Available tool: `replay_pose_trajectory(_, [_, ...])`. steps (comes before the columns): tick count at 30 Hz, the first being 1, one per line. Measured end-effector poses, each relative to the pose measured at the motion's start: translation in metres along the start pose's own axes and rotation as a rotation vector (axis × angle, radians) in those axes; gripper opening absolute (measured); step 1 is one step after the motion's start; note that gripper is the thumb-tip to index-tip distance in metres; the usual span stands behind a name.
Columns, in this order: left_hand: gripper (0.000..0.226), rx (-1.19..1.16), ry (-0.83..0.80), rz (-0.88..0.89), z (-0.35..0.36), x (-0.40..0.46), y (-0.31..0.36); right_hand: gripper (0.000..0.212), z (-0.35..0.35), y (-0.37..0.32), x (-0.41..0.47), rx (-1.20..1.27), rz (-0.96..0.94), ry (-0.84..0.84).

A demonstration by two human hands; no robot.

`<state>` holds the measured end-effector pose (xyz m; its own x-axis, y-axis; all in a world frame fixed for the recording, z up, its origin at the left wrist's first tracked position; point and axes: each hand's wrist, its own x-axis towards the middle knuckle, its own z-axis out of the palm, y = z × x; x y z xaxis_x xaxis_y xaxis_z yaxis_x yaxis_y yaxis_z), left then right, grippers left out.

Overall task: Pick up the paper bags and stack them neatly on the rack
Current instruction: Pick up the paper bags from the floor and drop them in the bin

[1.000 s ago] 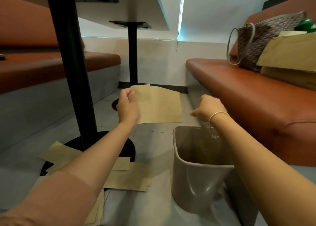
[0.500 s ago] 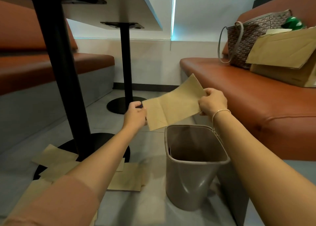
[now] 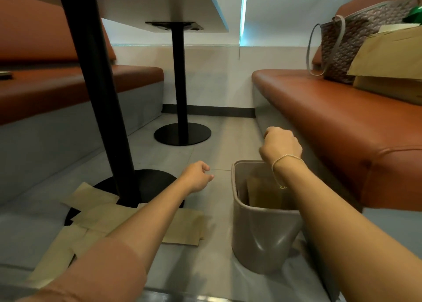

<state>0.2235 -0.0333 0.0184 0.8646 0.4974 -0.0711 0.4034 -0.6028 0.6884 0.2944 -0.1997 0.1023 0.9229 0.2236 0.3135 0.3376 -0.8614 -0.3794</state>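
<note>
Both my hands are free of paper, one bag stands in the bin, the others lie on the floor.

My right hand (image 3: 281, 144) hangs above the far rim of the grey bin (image 3: 262, 233), its grip curled and holding nothing; a thin bracelet (image 3: 285, 159) is on this wrist. Just under it, one paper bag (image 3: 262, 192) stands upright inside the bin. My left hand (image 3: 197, 176) is over the floor, to the left of the bin, fingers loosely curled, also holding nothing. The loose paper bags (image 3: 109, 217) lie flat on the floor, near and left, beneath my left forearm, around the black table base (image 3: 150, 183). Far right, on the orange seat (image 3: 319, 110), are a woven handbag (image 3: 356, 39) and more brown bags (image 3: 388, 57).
</note>
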Motion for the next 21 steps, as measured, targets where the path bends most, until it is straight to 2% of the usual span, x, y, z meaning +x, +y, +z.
replay_pose_trajectory(2, [0.027, 0.075, -0.023, -0.040, -0.003, 0.001, -0.024, 0.028, 0.020, -0.016, -0.013, -0.026, -0.113, -0.049])
replay_pose_trajectory(3, [0.014, 0.113, -0.034, -0.062, -0.005, 0.003, -0.039, 0.028, 0.032, -0.026, -0.020, -0.044, -0.193, -0.072])
replay_pose_trajectory(4, [0.014, 0.145, -0.037, -0.073, -0.007, 0.004, -0.053, 0.030, 0.044, -0.036, -0.027, -0.061, -0.280, -0.094])
replay_pose_trajectory(6, [0.036, 0.223, -0.056, -0.136, -0.013, 0.007, -0.082, 0.031, 0.069, -0.055, -0.042, -0.083, -0.426, -0.154])
replay_pose_trajectory(8, [0.038, 0.291, -0.062, -0.212, -0.020, 0.009, -0.110, 0.032, 0.097, -0.071, -0.055, -0.096, -0.502, -0.253])
replay_pose_trajectory(12, [0.035, 0.402, -0.106, -0.294, -0.025, 0.014, -0.161, 0.024, 0.158, -0.083, -0.071, -0.116, -0.466, -0.471])
replay_pose_trajectory(15, [0.036, 0.429, -0.119, -0.324, -0.016, 0.023, -0.198, 0.027, 0.204, -0.075, -0.075, -0.139, -0.387, -0.599])
replay_pose_trajectory(21, [0.034, 0.508, -0.110, -0.273, 0.018, 0.044, -0.239, 0.032, 0.273, -0.049, -0.080, -0.168, -0.229, -0.791])
